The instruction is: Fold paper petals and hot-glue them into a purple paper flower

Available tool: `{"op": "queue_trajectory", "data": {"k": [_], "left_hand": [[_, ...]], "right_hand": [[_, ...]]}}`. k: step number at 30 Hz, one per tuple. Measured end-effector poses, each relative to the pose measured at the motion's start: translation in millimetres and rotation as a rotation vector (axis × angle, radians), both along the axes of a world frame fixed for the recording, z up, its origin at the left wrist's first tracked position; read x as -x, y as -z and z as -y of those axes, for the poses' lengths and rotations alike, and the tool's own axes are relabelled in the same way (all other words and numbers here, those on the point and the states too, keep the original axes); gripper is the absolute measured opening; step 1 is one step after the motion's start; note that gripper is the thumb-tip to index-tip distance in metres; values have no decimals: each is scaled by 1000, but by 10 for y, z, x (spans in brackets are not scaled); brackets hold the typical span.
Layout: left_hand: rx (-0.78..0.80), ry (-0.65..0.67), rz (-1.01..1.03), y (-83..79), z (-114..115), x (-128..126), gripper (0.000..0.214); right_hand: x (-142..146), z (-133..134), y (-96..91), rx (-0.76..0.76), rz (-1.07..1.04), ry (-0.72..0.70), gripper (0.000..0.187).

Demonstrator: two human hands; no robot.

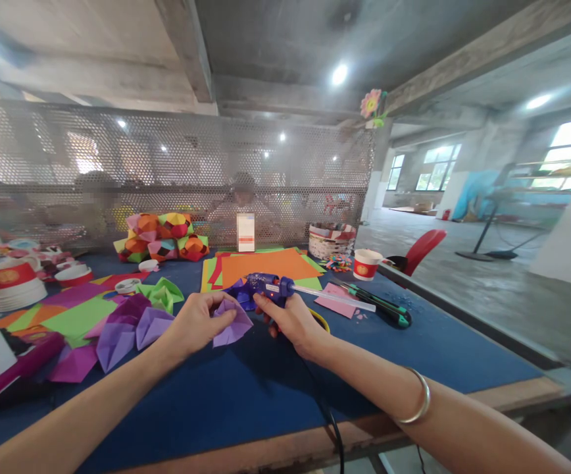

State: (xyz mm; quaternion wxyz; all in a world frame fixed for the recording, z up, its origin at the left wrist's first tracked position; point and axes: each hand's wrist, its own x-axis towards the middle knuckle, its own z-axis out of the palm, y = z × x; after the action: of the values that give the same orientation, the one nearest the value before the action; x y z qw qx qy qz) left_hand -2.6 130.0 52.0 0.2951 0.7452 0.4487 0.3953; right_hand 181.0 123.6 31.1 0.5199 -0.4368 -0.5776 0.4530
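Observation:
Pinched in my left hand is a folded purple paper piece, held over the blue tabletop. My right hand is wrapped around a blue hot glue gun, its nozzle pointing left, just above and beyond the paper. A clear glue stick juts from the back of the gun toward the right. I cannot tell whether the nozzle touches the paper. More folded purple pieces lie left of my left hand, beside a green folded piece.
Orange paper sheets lie in front. Right of them are a utility knife, a paper cup and a woven basket. Coloured paper balls stand at the back left. A black cord hangs over the table's front edge.

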Motion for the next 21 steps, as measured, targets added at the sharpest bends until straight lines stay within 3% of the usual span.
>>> {"op": "queue_trajectory", "data": {"k": [13,21], "left_hand": [[-59,-11,3,14,-4,-5,22],[-199,-80,-188,122,62,-65,22]], "right_hand": [[-5,25,-19,-22,38,-66,24],[7,6,42,-51,126,-114,15]]}}
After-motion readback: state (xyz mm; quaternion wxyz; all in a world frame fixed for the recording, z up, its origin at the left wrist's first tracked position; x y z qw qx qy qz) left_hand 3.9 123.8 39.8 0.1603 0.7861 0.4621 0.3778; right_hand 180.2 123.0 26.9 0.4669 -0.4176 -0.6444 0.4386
